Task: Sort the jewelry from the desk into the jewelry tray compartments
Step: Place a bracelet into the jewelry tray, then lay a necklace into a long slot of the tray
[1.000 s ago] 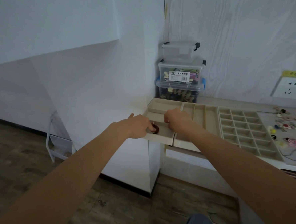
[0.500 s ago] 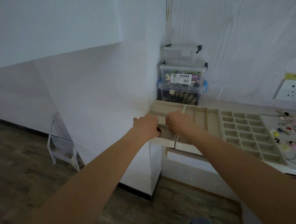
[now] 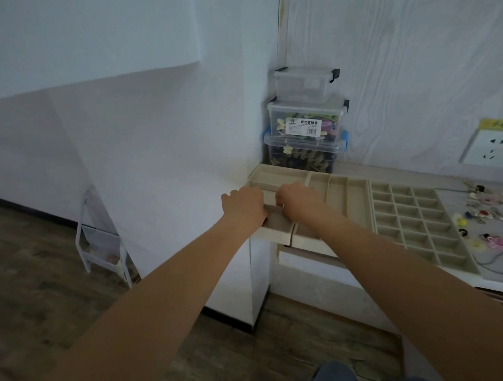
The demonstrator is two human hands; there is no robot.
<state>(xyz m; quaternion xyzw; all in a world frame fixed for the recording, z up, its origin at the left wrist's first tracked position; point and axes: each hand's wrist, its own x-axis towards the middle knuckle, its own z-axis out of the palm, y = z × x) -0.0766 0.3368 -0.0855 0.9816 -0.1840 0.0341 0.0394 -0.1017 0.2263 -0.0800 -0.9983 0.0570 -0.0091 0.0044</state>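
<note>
Both hands at the near-left compartments of the beige jewelry tray, fingers curled downward.

Nearest, at 6 o'clock, a denim-clad knee [image 3: 333,375] over the wood floor [image 3: 29,292]. The left hand [image 3: 245,207] and right hand [image 3: 299,200] sit close together over the jewelry tray [image 3: 359,189], at its front-left end, which overhangs the tabletop [image 3: 500,278] edge; their fingers curl down out of sight, so whether they hold anything cannot be told. At 3 o'clock lies the tray's grid section [image 3: 417,224], and past it loose jewelry [image 3: 487,214] on the tabletop. At 9 o'clock a white rack [image 3: 100,246] stands by the wall. Farthest, at 12 o'clock, stacked clear storage boxes [image 3: 306,122] in the corner; a wall socket [image 3: 490,147] at 2 o'clock.
</note>
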